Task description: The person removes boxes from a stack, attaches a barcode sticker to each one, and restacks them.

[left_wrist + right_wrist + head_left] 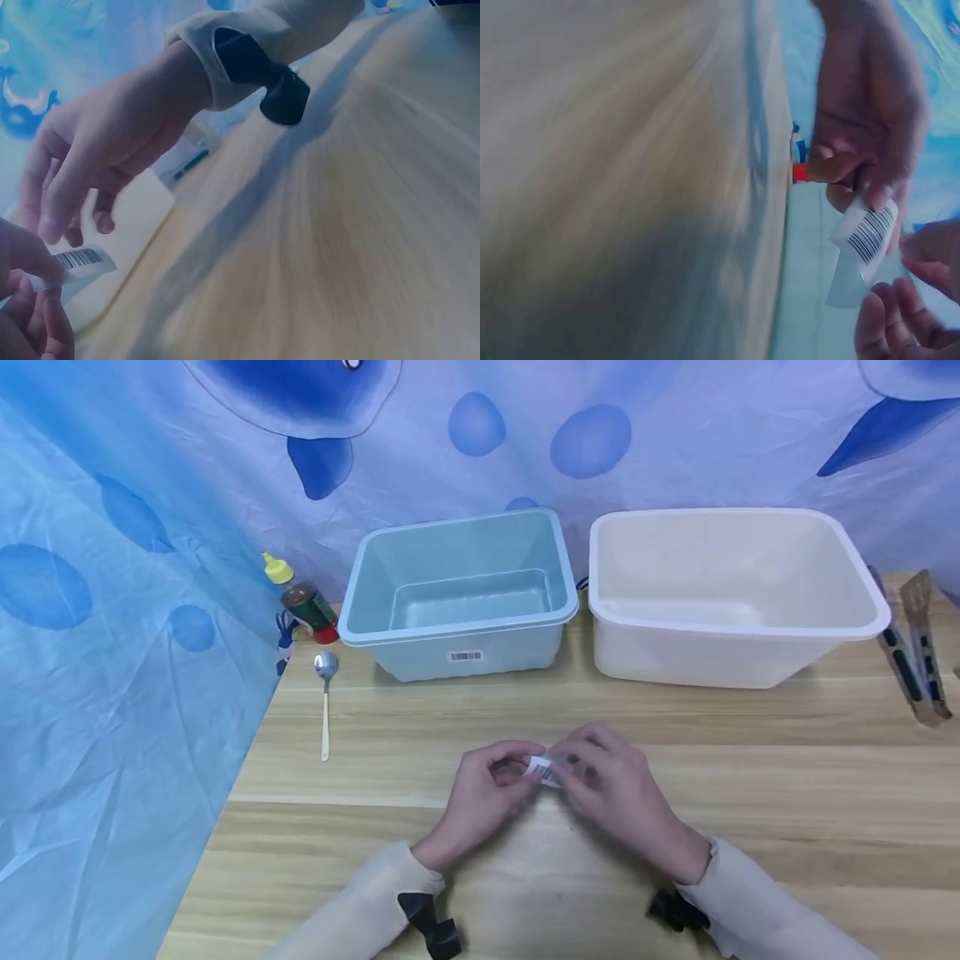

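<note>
Over the middle of the table my left hand (pixel 483 785) pinches a small clear plastic piece with a white barcode label (pixel 868 236) between thumb and fingers. Its clear part hangs below the label in the right wrist view; whether it contains anything I cannot tell. Close by on the right is my right hand (pixel 626 789), its fingers loosely bent. In the left wrist view the right hand's fingertips (pixel 51 229) are slightly apart from the label. The head view is blurred where the hands meet.
Behind the hands stand a light blue bin (pixel 457 639) and a white bin (pixel 742 656). A spoon (pixel 326 702) lies at the left, near a yellow-capped bottle (pixel 303 602). Kitchen tools, including a slotted turner (pixel 918 602), lie at the right edge. A blue patterned cloth (pixel 525 452) hangs behind.
</note>
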Demonstrator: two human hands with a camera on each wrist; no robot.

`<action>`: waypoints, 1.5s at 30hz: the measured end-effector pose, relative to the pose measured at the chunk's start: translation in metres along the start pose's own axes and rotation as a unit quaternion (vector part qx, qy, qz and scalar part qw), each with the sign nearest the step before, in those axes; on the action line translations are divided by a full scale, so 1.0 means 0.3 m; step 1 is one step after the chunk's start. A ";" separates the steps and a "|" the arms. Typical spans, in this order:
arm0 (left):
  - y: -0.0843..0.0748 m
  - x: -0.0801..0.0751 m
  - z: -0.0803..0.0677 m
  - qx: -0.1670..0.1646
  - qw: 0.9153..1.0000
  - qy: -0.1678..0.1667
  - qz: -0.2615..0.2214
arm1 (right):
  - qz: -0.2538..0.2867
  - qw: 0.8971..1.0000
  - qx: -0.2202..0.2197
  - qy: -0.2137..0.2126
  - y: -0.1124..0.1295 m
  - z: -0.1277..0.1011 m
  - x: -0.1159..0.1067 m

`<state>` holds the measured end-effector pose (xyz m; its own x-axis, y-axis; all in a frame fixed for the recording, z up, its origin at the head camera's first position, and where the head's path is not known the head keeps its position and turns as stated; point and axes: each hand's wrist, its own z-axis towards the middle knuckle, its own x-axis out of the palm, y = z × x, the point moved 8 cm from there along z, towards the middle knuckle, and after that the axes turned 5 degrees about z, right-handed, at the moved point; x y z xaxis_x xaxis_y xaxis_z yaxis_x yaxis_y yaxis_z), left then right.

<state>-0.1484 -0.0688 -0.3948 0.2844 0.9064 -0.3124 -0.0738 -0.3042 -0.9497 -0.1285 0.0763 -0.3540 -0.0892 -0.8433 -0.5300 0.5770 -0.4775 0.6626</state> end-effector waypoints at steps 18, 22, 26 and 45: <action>-0.068 0.055 0.026 0.060 0.997 -0.027 0.047 | -0.002 0.998 -0.058 -0.013 0.013 -0.002 -0.033; -0.067 0.060 0.029 0.058 0.997 -0.024 0.043 | 0.010 0.999 -0.043 -0.006 0.004 -0.001 -0.030; -0.075 0.062 0.028 0.066 0.996 -0.023 0.049 | 0.023 0.999 -0.027 0.002 -0.005 -0.001 -0.027; -0.051 0.082 0.030 0.019 0.999 0.025 -0.021 | 0.046 0.998 -0.030 -0.001 -0.013 -0.021 -0.046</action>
<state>-0.1488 -0.0391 -0.3880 0.3353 0.9021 -0.2716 -0.0977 -0.2535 -0.9624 -0.1244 0.0914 -0.3527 -0.0347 -0.8838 -0.4665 0.6312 -0.3813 0.6755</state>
